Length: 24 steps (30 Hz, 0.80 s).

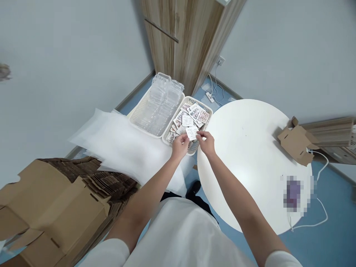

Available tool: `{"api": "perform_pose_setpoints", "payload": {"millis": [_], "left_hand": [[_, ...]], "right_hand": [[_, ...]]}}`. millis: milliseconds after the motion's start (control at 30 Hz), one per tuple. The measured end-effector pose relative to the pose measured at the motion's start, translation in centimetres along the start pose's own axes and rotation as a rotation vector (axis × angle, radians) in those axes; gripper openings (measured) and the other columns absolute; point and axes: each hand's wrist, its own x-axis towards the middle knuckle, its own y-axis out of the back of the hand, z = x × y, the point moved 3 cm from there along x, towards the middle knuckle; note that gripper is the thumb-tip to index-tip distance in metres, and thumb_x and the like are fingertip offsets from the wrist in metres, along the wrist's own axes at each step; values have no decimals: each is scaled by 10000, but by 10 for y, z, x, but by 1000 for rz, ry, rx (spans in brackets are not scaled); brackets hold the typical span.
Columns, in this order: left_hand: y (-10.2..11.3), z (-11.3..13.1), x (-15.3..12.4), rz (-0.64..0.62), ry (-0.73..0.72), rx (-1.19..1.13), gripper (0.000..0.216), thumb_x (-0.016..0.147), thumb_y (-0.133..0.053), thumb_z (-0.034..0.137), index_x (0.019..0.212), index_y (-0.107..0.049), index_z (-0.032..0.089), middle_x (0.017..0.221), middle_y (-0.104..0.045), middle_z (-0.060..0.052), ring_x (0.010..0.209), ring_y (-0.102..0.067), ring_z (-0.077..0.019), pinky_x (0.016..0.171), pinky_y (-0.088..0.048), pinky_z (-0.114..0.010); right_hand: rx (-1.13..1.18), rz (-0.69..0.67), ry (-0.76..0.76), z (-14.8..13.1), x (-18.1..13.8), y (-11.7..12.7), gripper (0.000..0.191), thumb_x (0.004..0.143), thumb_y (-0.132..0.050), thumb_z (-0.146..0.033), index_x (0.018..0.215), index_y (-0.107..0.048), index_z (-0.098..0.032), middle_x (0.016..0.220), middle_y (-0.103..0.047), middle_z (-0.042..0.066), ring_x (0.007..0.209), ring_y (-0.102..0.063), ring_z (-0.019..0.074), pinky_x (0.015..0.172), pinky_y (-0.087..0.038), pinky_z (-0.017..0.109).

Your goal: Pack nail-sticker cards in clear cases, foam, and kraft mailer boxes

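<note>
A white printed card (191,132) is pinched at its two sides by my left hand (180,145) and my right hand (206,143). Small lines of text cover its upper face, too small to read. Both hands hover over the near end of a cream plastic basket (210,110). Inside that basket lies a loose heap of similar cards (187,121), some with text and some with coloured pictures. A second, larger cream basket (132,118) adjoins it on the left and holds stacked clear plastic trays (160,97).
White foam sheets (111,135) lie beneath and left of the baskets. Flat cardboard boxes (50,193) are piled at lower left. On the right, a round white table (244,148) bears an unfolded carton (297,142). Behind the baskets stands a wooden cabinet (178,40); cables (215,92) run along the floor.
</note>
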Motion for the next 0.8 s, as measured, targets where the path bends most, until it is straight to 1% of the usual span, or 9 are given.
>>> {"api": "perform_pose_setpoints", "payload": {"millis": [100, 167, 233, 300, 400, 467, 533, 667, 800], "left_hand": [[-1, 0, -19, -23, 10, 57, 199, 702, -563, 288, 821, -624, 141, 791, -650, -65, 709, -590, -146, 693, -453, -275], [-8, 1, -37, -75, 4, 94, 181, 695, -563, 298, 768, -621, 142, 745, -643, -54, 669, -583, -139, 663, -455, -270], [-19, 3, -59, -134, -16, 128, 179, 695, -560, 308, 756, -613, 149, 735, -634, -44, 663, -579, -137, 657, -457, -270], [-34, 7, -86, -202, -14, 124, 189, 696, -560, 318, 782, -604, 155, 744, -629, -40, 677, -584, -139, 667, -464, -276], [-61, 10, -129, -291, 76, -7, 212, 703, -552, 305, 848, -589, 155, 807, -625, -51, 729, -599, -143, 717, -474, -297], [-79, 11, -156, -335, 145, -112, 222, 714, -538, 301, 868, -582, 148, 867, -618, -66, 796, -599, -152, 748, -477, -308], [-96, 11, -180, -370, 182, -147, 244, 707, -552, 316, 880, -574, 145, 913, -608, -74, 839, -589, -159, 747, -482, -305], [-127, 7, -215, -436, 170, -57, 320, 632, -644, 324, 897, -562, 162, 925, -582, -48, 784, -583, -130, 690, -491, -266], [-153, 1, -239, -469, 130, -27, 309, 590, -675, 318, 830, -561, 161, 847, -572, -23, 702, -580, -108, 630, -492, -251]], "right_hand": [[180, 2, -35, 10, -29, 14, 314, 753, -457, -357, 984, -561, -173, 990, -596, 70, 840, -543, 158, 769, -417, 306], [249, 13, -58, 19, -53, 27, 341, 748, -468, -350, 1032, -529, -173, 957, -599, 68, 818, -549, 154, 747, -430, 305], [268, 35, -65, 28, -78, 44, 379, 748, -470, -337, 1092, -483, -177, 907, -599, 57, 797, -551, 150, 735, -435, 307], [262, 55, -35, 37, -105, 63, 315, 758, -458, -320, 1040, -508, -190, 877, -593, 45, 809, -549, 154, 755, -428, 317], [261, 110, 36, 54, -145, 93, 162, 771, -439, -291, 843, -556, -205, 889, -570, 42, 862, -533, 163, 793, -412, 325], [287, 168, 82, 68, -170, 111, 133, 766, -436, -258, 785, -558, -209, 922, -538, 49, 887, -521, 164, 790, -416, 318], [334, 220, 114, 84, -192, 128, 130, 751, -436, -220, 752, -567, -211, 947, -502, 52, 906, -510, 162, 779, -423, 311], [457, 282, 117, 116, -229, 157, 162, 730, -434, -179, 723, -591, -220, 954, -460, 50, 917, -495, 166, 728, -437, 308], [554, 324, 152, 139, -259, 182, 162, 738, -445, -190, 764, -602, -219, 961, -469, 55, 899, -496, 171, 677, -431, 297]]}}
